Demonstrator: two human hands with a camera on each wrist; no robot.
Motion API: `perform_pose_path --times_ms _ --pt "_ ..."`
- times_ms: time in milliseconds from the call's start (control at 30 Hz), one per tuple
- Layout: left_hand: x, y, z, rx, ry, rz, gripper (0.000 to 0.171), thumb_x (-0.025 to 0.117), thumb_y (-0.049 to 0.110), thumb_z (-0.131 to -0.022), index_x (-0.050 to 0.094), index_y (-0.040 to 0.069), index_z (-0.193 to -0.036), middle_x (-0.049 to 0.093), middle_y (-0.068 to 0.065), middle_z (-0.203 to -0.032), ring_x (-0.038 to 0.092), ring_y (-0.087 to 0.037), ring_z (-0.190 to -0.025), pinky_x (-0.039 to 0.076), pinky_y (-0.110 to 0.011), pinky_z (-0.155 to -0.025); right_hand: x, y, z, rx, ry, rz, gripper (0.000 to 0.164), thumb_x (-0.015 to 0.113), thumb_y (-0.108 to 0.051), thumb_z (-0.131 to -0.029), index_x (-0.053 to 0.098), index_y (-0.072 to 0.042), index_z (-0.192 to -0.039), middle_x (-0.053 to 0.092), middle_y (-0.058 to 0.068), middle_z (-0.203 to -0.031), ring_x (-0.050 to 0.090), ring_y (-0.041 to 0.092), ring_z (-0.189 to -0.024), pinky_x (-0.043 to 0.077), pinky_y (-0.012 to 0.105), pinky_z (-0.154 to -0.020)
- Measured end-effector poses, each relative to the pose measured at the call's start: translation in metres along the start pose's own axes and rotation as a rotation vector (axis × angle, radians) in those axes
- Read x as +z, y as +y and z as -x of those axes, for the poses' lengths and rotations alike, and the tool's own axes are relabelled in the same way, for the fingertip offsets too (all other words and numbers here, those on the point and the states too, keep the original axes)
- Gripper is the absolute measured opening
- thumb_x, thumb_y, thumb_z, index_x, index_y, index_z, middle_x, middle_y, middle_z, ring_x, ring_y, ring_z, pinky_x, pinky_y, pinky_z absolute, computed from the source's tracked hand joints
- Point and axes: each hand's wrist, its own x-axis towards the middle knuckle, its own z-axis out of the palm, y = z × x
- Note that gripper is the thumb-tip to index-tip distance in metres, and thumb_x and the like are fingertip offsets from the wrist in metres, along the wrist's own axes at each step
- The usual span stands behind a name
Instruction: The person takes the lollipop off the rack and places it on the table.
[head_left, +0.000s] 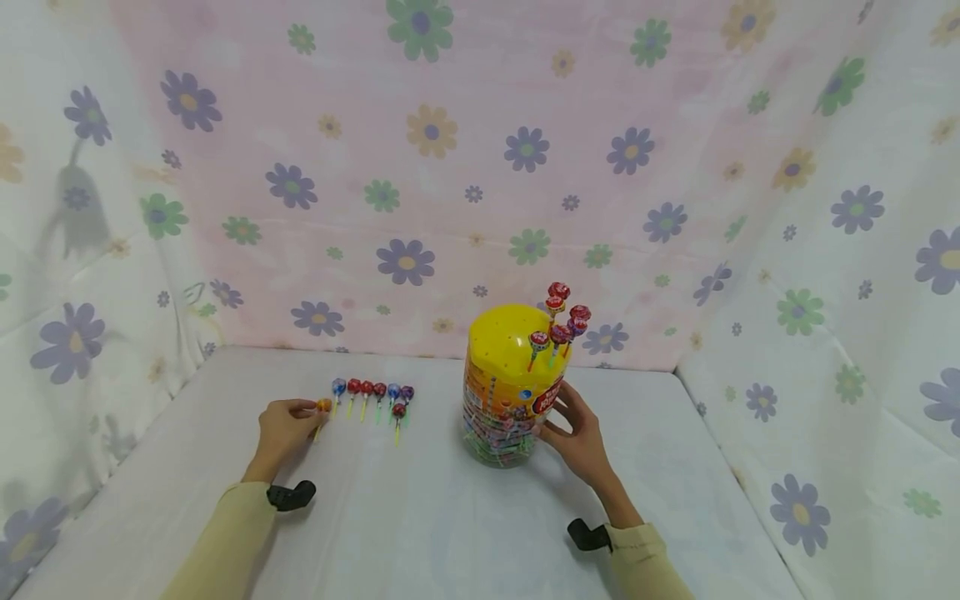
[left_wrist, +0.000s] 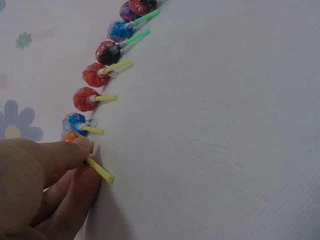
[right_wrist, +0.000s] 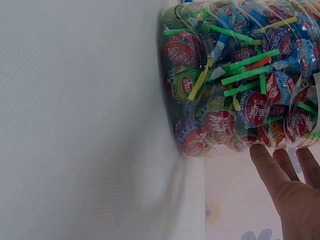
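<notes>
My left hand (head_left: pixel 283 429) pinches an orange lollipop (left_wrist: pixel 100 169) by its top, between thumb and fingers, at the left end of a row of lollipops. Its yellow stick points toward me. Beside it in the row lies a blue lollipop (head_left: pixel 339 387). My right hand (head_left: pixel 581 437) rests spread against the right side of a large clear jar (right_wrist: pixel 240 80) packed with wrapped lollipops. The jar stands upright under a domed yellow lid (head_left: pixel 498 333) with small holes. Several lollipops (head_left: pixel 559 334) stick up from the lid's right side.
Red, blue and purple lollipops continue the row to the right, sticks toward me; one dark red lollipop (head_left: pixel 399 410) lies in front of the purple lollipop (head_left: pixel 407 392). A white cloth (head_left: pixel 420 517) covers the table. Flower-patterned curtains (head_left: pixel 450 183) enclose its back and sides.
</notes>
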Motion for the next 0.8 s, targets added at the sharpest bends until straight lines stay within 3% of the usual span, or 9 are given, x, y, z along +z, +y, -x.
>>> perform_pose_path --times_ms 300,533,667,800 --pt "-0.004 0.002 0.001 0.010 -0.009 -0.030 0.043 0.074 0.016 -0.092 0.064 -0.016 -0.119 0.071 -0.030 -0.101 0.070 -0.028 -0.080 0.059 -0.033 -0.066 0.000 0.001 0.000 0.006 0.004 -0.001 0.083 0.077 -0.002 -0.089 0.036 -0.021 -0.158 0.041 0.010 -0.159 0.044 0.041 -0.142 0.050 0.051 -0.104" --pt "-0.013 0.007 0.004 0.072 -0.008 -0.153 0.050 0.076 0.020 -0.090 0.062 -0.017 -0.120 0.071 -0.029 -0.098 0.067 -0.036 -0.086 0.057 -0.041 -0.069 -0.001 0.002 0.000 -0.008 -0.001 -0.007 0.084 0.077 -0.001 -0.089 0.035 -0.020 -0.158 0.041 0.011 -0.159 0.044 0.041 -0.141 0.050 0.053 -0.104" --pt "-0.021 0.026 0.009 0.138 -0.021 -0.184 0.052 0.078 0.017 -0.088 0.060 -0.018 -0.122 0.070 -0.031 -0.102 0.068 -0.043 -0.091 0.060 -0.045 -0.071 -0.001 0.002 0.000 -0.023 -0.003 -0.007 0.083 0.076 0.000 -0.089 0.035 -0.021 -0.158 0.041 0.011 -0.159 0.044 0.042 -0.141 0.049 0.055 -0.104" --pt "-0.025 0.059 0.021 0.261 -0.028 -0.099 0.048 0.076 0.012 -0.090 0.061 -0.015 -0.126 0.069 -0.032 -0.110 0.070 -0.045 -0.098 0.062 -0.050 -0.078 -0.001 0.002 0.000 -0.017 -0.003 -0.005 0.083 0.076 -0.001 -0.089 0.035 -0.021 -0.158 0.042 0.011 -0.159 0.044 0.041 -0.142 0.049 0.055 -0.104"
